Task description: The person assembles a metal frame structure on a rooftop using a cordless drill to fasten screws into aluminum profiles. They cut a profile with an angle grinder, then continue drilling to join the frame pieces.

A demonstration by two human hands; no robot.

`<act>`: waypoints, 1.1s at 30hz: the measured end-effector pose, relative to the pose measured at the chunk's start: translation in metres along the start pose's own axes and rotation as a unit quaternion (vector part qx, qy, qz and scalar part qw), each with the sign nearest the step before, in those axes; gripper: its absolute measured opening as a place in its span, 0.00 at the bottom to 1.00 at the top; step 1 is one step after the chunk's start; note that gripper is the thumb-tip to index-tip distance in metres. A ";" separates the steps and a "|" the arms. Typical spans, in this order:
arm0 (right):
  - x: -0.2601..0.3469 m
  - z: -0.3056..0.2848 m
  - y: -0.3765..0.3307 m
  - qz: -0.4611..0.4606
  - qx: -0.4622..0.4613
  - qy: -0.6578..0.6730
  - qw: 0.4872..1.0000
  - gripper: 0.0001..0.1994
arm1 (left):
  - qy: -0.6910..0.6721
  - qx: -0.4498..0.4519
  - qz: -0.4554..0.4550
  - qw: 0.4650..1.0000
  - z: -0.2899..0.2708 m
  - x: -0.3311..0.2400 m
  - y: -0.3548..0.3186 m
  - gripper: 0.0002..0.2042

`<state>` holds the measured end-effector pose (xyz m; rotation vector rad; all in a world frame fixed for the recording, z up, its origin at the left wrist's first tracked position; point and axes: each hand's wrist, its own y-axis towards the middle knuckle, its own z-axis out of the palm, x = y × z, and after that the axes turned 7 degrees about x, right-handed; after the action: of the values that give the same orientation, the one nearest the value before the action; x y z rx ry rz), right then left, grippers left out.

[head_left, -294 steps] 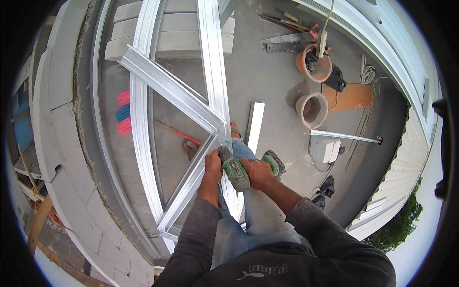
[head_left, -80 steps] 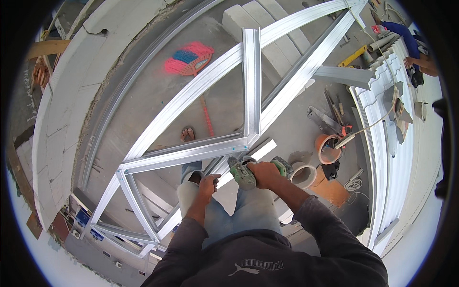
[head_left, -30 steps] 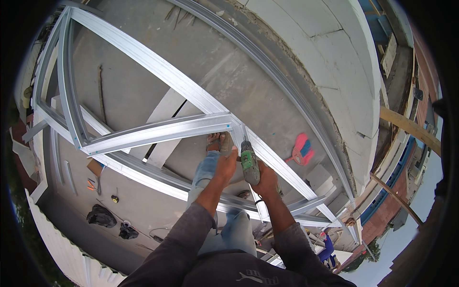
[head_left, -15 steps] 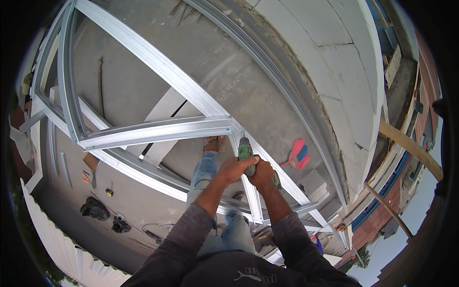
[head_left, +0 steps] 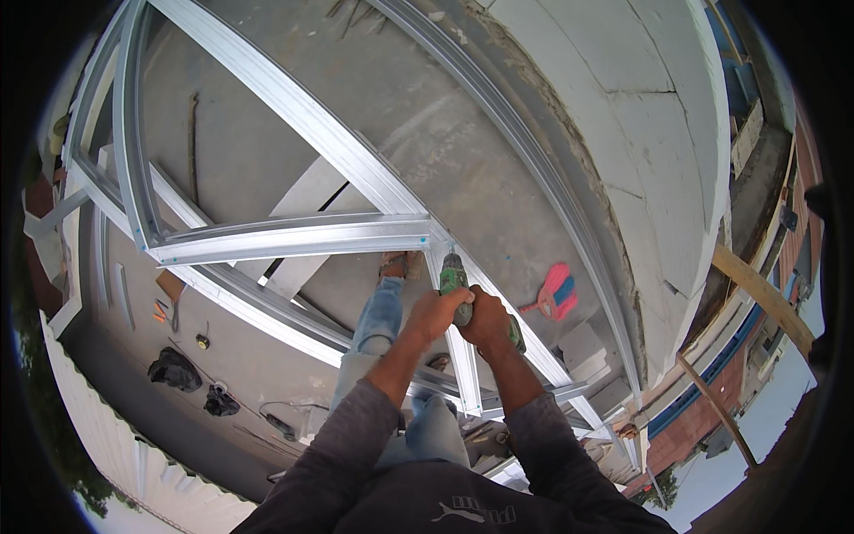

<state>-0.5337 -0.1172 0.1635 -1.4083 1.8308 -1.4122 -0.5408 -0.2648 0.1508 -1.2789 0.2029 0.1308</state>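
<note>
Both of my hands are on a green and black cordless drill. My right hand wraps its handle, and my left hand is closed on the rear of its body, thumb along the side. The drill's front end meets a silvery metal channel frame at a joint where several members come together. What sits at the tip is too small to make out. A teal screw head shows just left of the drill, on the cross member. My fingers partly hide the drill's grip.
A long curved-looking metal track runs beside a pale block wall on the right. A pink and blue item lies on the concrete floor. Orange-handled pliers, a tape measure and black bags lie at lower left.
The view has shifted slightly. Both hands stay on the drill, its front end still at the same frame joint.
</note>
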 end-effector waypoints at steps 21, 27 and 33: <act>0.011 -0.015 0.015 0.024 0.068 -0.032 0.997 0.22 | -0.096 -0.017 -0.017 0.995 -0.003 -0.004 0.007 0.21; 0.020 -0.012 0.012 0.032 0.062 -0.037 0.997 0.23 | -0.095 -0.007 0.027 0.995 -0.009 -0.012 -0.002 0.13; 0.013 -0.009 0.019 0.030 0.056 -0.027 0.998 0.24 | -0.039 -0.009 0.010 0.999 -0.008 -0.009 0.010 0.17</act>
<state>-0.5544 -0.1253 0.1525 -1.3136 1.7173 -1.4099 -0.5526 -0.2696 0.1411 -1.2868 0.1485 0.2001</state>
